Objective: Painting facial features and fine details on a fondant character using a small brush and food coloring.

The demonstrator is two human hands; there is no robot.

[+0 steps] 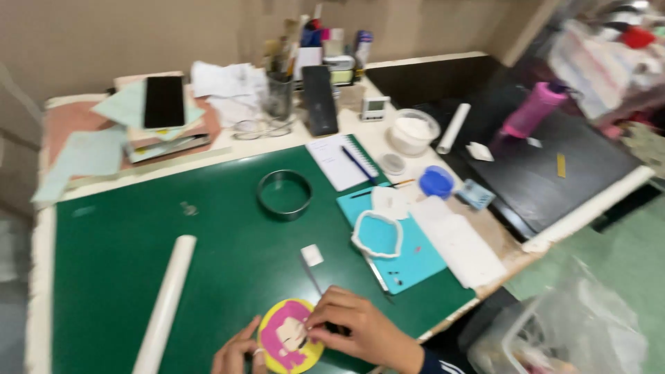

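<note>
Pinching at the face of a yellow disc with a pink-haired figure [289,342], the right hand [360,329] works while the left hand [237,353] steadies its edge, both on the green cutting mat [125,256]. Beyond the disc lies a white rolling pin [166,301], farther a metal ring cutter [284,194].

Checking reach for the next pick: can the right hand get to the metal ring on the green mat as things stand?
Probably yes. The right hand is busy pinching at the round yellow and pink piece, but the bare mat lies between it and the ring; only a thin tool and a small white square sit off to one side.
</note>
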